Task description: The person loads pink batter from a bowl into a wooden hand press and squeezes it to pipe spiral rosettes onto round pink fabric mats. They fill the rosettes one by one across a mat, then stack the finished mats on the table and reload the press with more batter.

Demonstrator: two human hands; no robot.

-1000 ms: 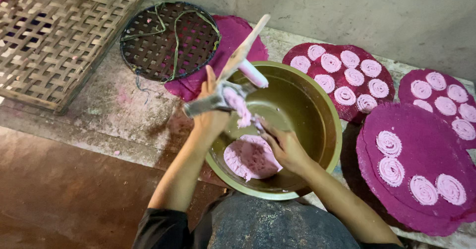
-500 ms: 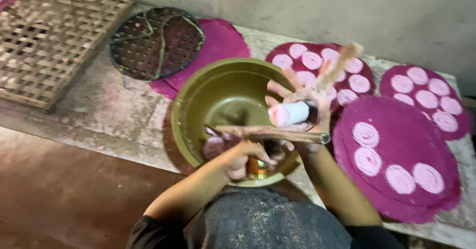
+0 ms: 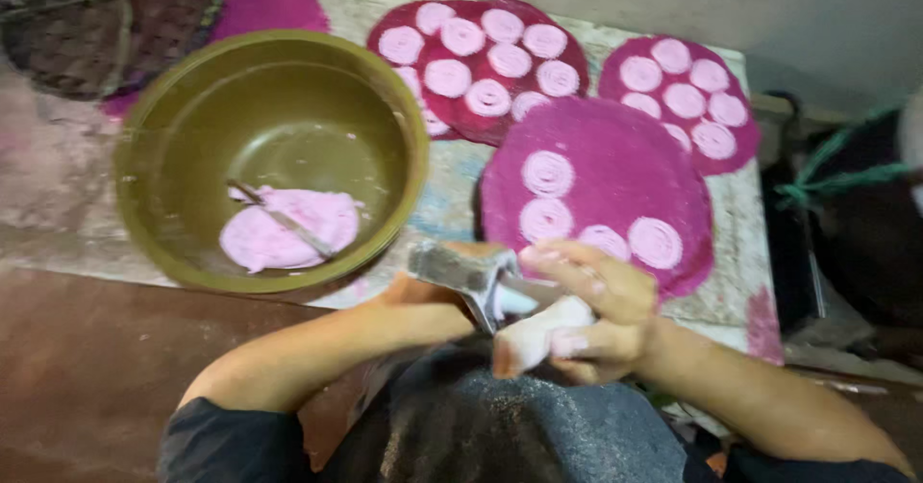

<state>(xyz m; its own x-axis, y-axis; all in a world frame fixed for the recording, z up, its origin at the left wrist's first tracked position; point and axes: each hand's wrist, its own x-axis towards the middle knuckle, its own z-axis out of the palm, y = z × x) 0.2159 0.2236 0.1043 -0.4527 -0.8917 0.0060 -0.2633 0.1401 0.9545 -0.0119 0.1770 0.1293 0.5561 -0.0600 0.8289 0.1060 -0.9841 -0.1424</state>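
Both hands hold a metal and wood dough press close to my body, at the table's near edge. My left hand grips it from below, mostly hidden by the metal part. My right hand is wrapped around its pale, pink-stained wooden end. To the left, an olive-green bowl holds a lump of pink dough with a thin utensil lying across it. Just beyond my hands a round magenta mat carries several pink noodle coils.
Two more magenta mats full of pink coils lie at the back and back right. A dark round woven rack sits at the far left. A dark object with green cord stands past the table's right edge.
The press has come away from above the bowl, moving right and down toward my body. My right hand has shifted onto its wooden end. The view has swung right.
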